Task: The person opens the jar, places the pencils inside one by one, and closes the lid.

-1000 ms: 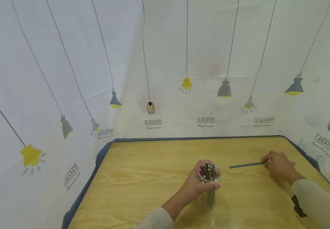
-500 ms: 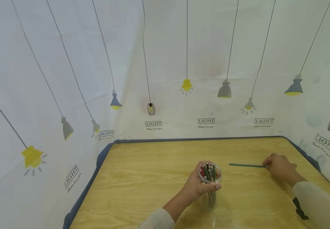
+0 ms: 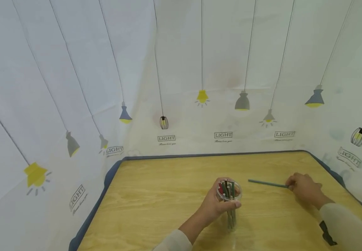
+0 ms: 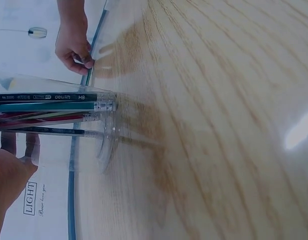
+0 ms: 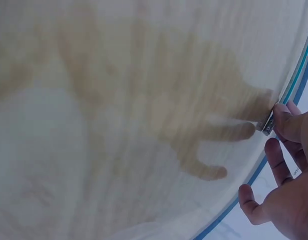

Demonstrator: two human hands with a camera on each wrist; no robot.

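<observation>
My left hand (image 3: 210, 204) grips a clear plastic cup (image 3: 231, 220) upright, thumb near its rim. Several pencils stand inside it; the left wrist view shows a black HB pencil (image 4: 43, 97), a green pencil (image 4: 48, 106) and red ones through the wall. To the right, my right hand (image 3: 306, 190) pinches a teal pencil (image 3: 267, 183) near one end, between thumb and forefinger. Its free end points left toward the cup. In the right wrist view, the silver end (image 5: 264, 125) shows beside the thumb, while the ring and little fingers are spread apart.
A wood-grain tabletop (image 3: 156, 195) with a dark blue edge (image 3: 181, 156) lies under both hands. White sheeting (image 3: 181, 52) printed with hanging lamps surrounds it at the back and sides. A black strap (image 3: 326, 233) hangs by the right sleeve.
The teal pencil has turned: its free end, earlier lower than the held end, now sits higher. My right hand has come slightly nearer. The left hand still holds the cup.
</observation>
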